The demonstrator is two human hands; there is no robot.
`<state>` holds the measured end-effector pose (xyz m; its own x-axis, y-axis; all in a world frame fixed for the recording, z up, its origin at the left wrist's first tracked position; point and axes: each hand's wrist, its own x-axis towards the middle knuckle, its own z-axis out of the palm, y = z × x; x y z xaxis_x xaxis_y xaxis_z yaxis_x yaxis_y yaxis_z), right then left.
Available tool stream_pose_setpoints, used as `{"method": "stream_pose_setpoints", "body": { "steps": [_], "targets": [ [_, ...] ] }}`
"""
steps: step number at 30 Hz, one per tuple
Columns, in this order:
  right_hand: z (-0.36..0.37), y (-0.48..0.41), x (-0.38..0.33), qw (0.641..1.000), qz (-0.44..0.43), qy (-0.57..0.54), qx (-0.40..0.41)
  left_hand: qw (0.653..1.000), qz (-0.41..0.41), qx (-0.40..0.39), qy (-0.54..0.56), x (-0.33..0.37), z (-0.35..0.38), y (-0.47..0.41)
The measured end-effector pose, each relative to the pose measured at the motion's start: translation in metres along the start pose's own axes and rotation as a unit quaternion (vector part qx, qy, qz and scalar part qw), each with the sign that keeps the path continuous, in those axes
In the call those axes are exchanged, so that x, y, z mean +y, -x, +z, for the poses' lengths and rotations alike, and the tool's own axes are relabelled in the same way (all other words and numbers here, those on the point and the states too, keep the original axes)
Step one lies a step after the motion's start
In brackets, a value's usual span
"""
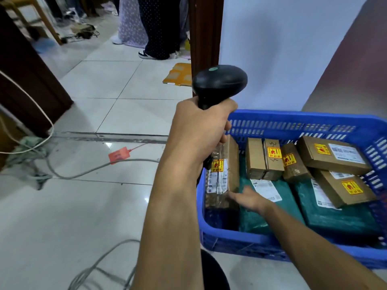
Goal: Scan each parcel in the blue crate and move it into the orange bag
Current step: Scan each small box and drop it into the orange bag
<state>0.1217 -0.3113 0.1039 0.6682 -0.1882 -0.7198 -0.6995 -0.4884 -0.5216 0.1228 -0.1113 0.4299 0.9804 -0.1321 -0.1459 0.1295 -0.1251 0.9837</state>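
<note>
Black scanner (219, 82) gripped in left hand (199, 130) | right hand (249, 198) spread, touching brown parcel (225, 174) | blue crate (293, 120)

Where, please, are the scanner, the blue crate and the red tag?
scanner (219, 80), head view, on its rounded black head.
blue crate (293, 118), head view, on its far rim.
red tag (119, 155), head view, on its flat middle.

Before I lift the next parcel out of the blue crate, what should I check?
1. Scanner gripped in left hand: ok.
2. Right hand gripping the upright parcel: not ok, straight fingers only touch it.
3. That parcel's label visible: ok.
4. Parcel already scanned: cannot tell.
5. Orange bag within reach: cannot tell, not in view.
</note>
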Motion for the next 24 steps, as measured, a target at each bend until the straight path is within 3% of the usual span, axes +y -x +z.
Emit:
{"method": "stream_pose_setpoints", "body": {
  "steps": [12, 24],
  "targets": [
    [-0.013, 0.03, -0.032, 0.986, 0.01, -0.166, -0.032, 0.999, -0.008, 0.041, -0.001, 0.0, -0.017, 0.004],
    [-0.006, 0.018, -0.039, 0.988, 0.01, -0.148, -0.043, 1.0, -0.003, 0.027, 0.008, 0.002, -0.008, 0.0]
  ]
}}
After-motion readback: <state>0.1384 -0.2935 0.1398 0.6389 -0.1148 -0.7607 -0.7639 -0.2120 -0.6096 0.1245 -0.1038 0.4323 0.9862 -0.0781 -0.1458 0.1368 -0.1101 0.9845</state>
